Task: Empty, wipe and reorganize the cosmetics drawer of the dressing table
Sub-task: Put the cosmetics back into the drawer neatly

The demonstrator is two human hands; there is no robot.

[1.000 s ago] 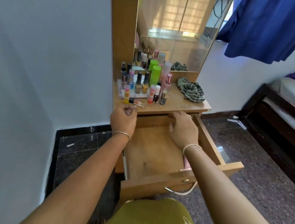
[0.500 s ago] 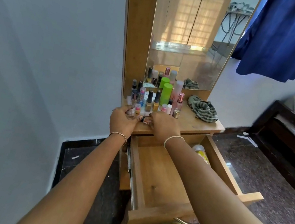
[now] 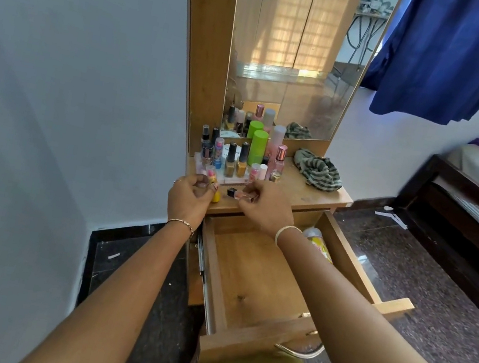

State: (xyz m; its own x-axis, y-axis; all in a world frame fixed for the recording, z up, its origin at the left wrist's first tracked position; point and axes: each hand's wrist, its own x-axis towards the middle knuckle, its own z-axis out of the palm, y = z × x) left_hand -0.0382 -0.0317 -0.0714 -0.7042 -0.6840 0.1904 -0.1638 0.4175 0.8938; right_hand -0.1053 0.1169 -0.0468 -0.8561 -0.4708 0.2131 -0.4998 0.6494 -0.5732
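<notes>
We see the drawer [image 3: 249, 279] of the dressing desk [image 3: 309, 193] pulled fully out; its wooden floor is bare except for one yellow-patterned container [image 3: 318, 243] lying at the back right corner, partly hidden by the right forearm. The cosmetics stand grouped on the desk top before the mirror [image 3: 294, 47]: one green-capped bottle [image 3: 258, 147], two gold bottles with black caps [image 3: 236, 163], one tall pink bottle with a rose cap [image 3: 278, 161], and several smaller tubes and vials whose exact number we cannot tell. Some of these stand on one clear tray [image 3: 232, 180]. One striped cloth [image 3: 318, 171] lies bunched at the right of the desk top.

The left hand [image 3: 188, 201] has its grip closed on a small pink-and-yellow tube [image 3: 213, 184] at the front edge of the desk. The right hand [image 3: 265, 208], just beside it, pinches one clear vial with a dark cap [image 3: 240, 195], held lying sideways. Each wrist carries one bangle.
</notes>
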